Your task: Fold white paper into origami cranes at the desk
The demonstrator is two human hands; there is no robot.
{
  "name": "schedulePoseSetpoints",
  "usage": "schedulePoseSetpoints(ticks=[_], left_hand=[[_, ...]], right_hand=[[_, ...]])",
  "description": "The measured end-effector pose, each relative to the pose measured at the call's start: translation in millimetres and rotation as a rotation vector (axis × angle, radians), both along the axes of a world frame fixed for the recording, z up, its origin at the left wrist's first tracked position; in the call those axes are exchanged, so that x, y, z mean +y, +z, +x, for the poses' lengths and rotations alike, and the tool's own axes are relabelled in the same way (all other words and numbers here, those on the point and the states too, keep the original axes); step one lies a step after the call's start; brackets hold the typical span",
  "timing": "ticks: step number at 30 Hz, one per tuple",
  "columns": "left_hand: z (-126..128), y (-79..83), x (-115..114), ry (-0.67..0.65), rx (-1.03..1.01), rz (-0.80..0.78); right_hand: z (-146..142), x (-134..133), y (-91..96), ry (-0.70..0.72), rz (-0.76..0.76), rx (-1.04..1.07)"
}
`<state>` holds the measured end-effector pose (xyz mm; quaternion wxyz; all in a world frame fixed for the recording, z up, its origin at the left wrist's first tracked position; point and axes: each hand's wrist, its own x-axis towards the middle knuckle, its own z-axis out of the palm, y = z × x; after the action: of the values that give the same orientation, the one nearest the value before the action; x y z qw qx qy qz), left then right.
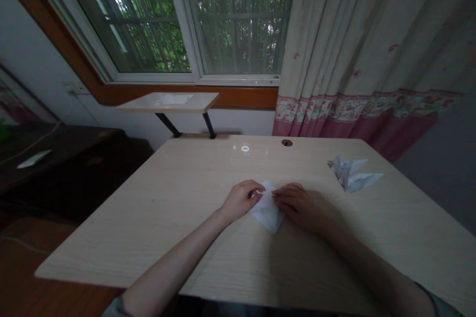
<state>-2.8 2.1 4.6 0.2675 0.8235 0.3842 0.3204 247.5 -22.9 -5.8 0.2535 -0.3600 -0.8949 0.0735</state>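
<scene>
A folded white paper (267,213) lies on the pale wood-grain desk (156,223), near the middle of its front half. My left hand (241,201) pinches the paper's upper left corner between fingers and thumb. My right hand (293,204) rests against its right side, with the fingertips pressing on the fold. The lower point of the paper sticks out below both hands, and its top is partly hidden by my fingers. To the right, a white origami bird (349,173) sits on the desk, apart from both hands.
A small raised shelf (167,101) with a white sheet on it stands behind the desk, under the window. A dark cabinet (63,168) with a white slip lies to the left. A floral curtain (372,49) hangs at the right. The desk has a round cable hole (286,142).
</scene>
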Motion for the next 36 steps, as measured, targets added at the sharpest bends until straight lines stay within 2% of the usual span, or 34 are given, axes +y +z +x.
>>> schedulePoseSetpoints(ticks=[5, 9, 17, 36], left_hand=[[2, -3.7, 3, -0.007, 0.009, 0.046], [2, -6.0, 4, -0.038, 0.006, 0.069], [-3, -9.7, 4, -0.063, 0.17, 0.113], [6, 11.0, -14, -0.036, 0.29, 0.053]], right_hand=[[0, 4, -15.6, -0.027, 0.06, 0.093], [0, 6, -22.8, -0.065, 0.049, 0.111], [0, 6, -20.5, -0.087, 0.036, 0.153], [-2, 5, -14.1, -0.13, 0.019, 0.11]])
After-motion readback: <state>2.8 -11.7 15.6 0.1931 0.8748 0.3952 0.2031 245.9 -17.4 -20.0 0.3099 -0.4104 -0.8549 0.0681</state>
